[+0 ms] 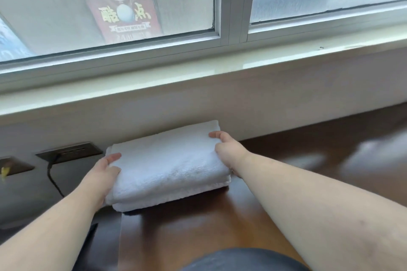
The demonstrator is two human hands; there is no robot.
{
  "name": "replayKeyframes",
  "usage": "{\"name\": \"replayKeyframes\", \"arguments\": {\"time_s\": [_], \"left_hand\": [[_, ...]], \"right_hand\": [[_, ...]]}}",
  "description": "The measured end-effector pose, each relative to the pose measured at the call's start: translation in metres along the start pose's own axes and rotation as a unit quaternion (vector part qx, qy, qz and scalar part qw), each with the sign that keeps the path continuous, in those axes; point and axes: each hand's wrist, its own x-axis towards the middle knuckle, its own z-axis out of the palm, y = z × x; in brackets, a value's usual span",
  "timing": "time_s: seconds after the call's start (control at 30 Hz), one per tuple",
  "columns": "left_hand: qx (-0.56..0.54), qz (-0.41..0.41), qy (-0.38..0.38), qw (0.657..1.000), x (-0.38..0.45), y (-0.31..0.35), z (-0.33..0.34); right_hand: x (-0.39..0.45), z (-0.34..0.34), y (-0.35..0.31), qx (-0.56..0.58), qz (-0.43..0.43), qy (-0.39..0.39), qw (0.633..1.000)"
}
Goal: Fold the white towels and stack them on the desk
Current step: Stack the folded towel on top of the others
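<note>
A folded white towel (167,165) lies on top of another folded white towel (171,199), whose edge shows beneath it. The stack sits at the back left corner of the dark wooden desk (198,233), close to the wall. My left hand (103,178) grips the top towel's left end, thumb on top and fingers hidden under the edge. My right hand (226,149) holds its right end, thumb and a finger lying on the top and the other fingers hidden down the side.
A white wall and a window sill (220,76) rise right behind the stack. Left of the desk are dark wall sockets (70,151) with a black cable (54,180) hanging down. A blurred white shape (378,151) lies on the desk at the right.
</note>
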Motion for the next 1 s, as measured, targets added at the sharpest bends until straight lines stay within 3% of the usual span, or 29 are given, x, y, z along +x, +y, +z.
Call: {"name": "replayKeyframes", "arguments": {"time_s": [0.4,0.57,0.63,0.67,0.73,0.8,0.83,0.87,1.0], "left_hand": [[-0.088,0.036,0.025,0.995,0.016,0.011,-0.002],[0.07,0.046,0.013,0.996,0.018,0.004,0.01],[0.157,0.015,0.043,0.987,0.015,0.01,0.014],[0.219,0.025,0.084,0.972,0.013,0.015,0.016],[0.309,0.155,0.149,0.926,0.005,0.025,0.024],[0.355,0.313,0.131,0.871,-0.002,0.033,0.036],[0.393,0.344,0.105,0.846,-0.004,0.034,0.04],[0.427,0.338,0.079,0.835,-0.004,0.033,0.043],[0.438,0.19,0.007,0.879,0.007,0.012,0.038]], "right_hand": [[0.01,0.006,0.01,-0.013,0.012,0.027,0.999],[0.008,0.01,0.009,-0.089,-0.011,0.038,0.995],[0.007,0.013,0.002,-0.23,-0.058,0.084,0.968],[0.007,0.016,-0.003,-0.318,-0.095,0.118,0.936],[0.004,0.025,-0.013,-0.406,-0.19,0.151,0.881],[0.003,0.038,-0.02,-0.425,-0.244,0.121,0.863],[0.004,0.044,-0.02,-0.438,-0.248,0.098,0.858],[0.006,0.047,-0.019,-0.46,-0.239,0.077,0.852],[0.013,0.041,-0.005,-0.517,-0.159,0.038,0.84]]}}
